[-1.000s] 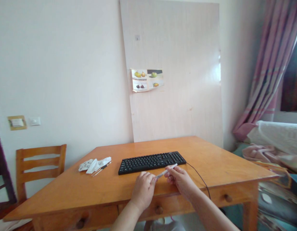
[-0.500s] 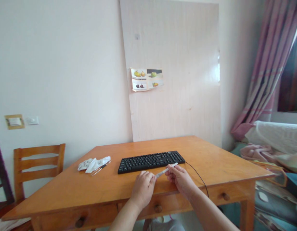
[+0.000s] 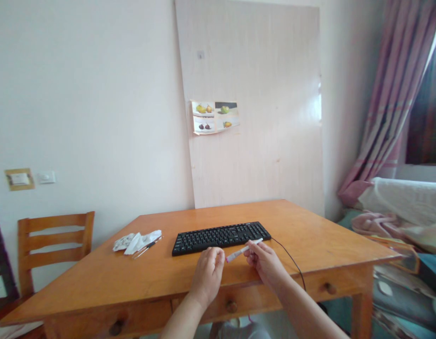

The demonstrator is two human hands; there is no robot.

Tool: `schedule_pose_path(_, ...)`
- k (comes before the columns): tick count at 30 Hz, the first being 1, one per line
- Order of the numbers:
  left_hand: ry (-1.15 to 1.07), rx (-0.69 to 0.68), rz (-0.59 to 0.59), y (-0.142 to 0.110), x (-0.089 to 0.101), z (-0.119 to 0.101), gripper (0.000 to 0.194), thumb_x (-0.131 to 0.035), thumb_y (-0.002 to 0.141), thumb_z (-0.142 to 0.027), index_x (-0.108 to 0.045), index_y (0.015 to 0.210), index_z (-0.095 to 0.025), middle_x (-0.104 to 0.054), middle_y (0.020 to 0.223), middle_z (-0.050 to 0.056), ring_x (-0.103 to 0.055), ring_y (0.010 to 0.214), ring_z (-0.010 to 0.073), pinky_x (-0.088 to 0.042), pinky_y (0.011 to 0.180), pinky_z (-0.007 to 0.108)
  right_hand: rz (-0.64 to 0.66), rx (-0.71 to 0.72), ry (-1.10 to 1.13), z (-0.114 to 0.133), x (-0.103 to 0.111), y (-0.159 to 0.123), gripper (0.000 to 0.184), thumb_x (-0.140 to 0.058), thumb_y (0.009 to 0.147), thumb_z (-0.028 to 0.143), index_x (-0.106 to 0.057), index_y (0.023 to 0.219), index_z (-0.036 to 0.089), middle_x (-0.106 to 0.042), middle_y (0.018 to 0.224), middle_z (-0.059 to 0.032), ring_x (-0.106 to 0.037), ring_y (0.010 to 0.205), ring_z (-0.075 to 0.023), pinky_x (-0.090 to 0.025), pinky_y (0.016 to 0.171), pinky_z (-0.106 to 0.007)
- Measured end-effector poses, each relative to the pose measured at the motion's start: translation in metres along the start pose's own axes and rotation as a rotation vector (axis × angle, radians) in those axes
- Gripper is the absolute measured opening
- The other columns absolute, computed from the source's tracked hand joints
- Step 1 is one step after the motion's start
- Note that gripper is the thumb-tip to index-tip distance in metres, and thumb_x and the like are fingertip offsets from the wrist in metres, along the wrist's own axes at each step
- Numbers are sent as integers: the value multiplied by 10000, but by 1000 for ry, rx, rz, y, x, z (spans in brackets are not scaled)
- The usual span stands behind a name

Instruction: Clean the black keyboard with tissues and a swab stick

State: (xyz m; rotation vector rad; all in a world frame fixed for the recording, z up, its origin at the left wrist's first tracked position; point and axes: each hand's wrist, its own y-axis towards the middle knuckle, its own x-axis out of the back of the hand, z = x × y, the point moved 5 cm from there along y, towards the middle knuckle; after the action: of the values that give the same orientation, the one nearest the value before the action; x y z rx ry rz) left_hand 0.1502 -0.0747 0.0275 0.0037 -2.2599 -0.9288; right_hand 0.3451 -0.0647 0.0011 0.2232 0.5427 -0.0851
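Note:
My right hand (image 3: 262,258) is closed in a pinch around a slim white pen-like stick (image 3: 236,254) with a pink tip at its left end. The stick slants across the space between my hands, above the front part of the table. Just left of the pink tip is my left hand (image 3: 208,273), its fingers curled together and apart from the stick. Whatever those fingers may hold is hidden. Beyond both hands lies a black keyboard (image 3: 218,239), its cable (image 3: 291,256) running off the table's front edge.
Crumpled white tissue (image 3: 138,242) and thin tools (image 3: 147,247) lie on the left of the wooden table (image 3: 108,278). A wooden chair (image 3: 57,235) stands at left. Folded cloths (image 3: 376,223) are piled at right. A board (image 3: 260,155) leans on the wall behind.
My left hand has come off the stick's left end and moved slightly left, which exposes the pink tip. My right hand keeps its pinch on the stick.

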Motion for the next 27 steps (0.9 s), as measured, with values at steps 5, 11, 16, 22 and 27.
schedule_pose_path(5,5,-45,31,-1,-1,-4,334,-431,987,-445,-639,1150,-241,-680,1131,81,-591,1109,238,-435,990,407,46,-23,-94,-1,-2,-2,399,-820,689,534,-636,764,188,-668,683,-18,-525,531,-114,-356,520,-257)
schedule_pose_path(11,66,-120,143,-1,-4,-12,331,-408,997,-420,-690,965,-249,-697,997,62,-599,995,229,-456,884,369,111,-50,-120,-1,-5,-3,399,-806,700,547,-661,794,188,-696,703,-28,-542,547,-111,-352,531,-244)
schedule_pose_path(16,117,-120,172,-1,-6,-10,411,-338,1018,-404,-604,765,-220,-656,859,61,-570,895,223,-435,785,347,134,-44,-123,-1,-7,-4,391,-799,717,542,-663,784,182,-696,699,-29,-546,554,-107,-351,542,-239)
schedule_pose_path(22,127,-96,175,-2,-7,-6,404,-335,1016,-411,-555,734,-220,-641,851,61,-568,872,220,-422,754,336,142,-45,-104,0,-6,-4,361,-790,744,521,-670,802,186,-692,716,-21,-542,555,-101,-353,535,-232)
schedule_pose_path(27,131,-84,169,-1,-8,-8,402,-328,1017,-413,-539,735,-219,-636,846,57,-568,857,212,-414,751,324,77,-39,-89,0,-3,-3,377,-814,713,512,-677,800,173,-694,707,-33,-541,537,-106,-380,511,-230)
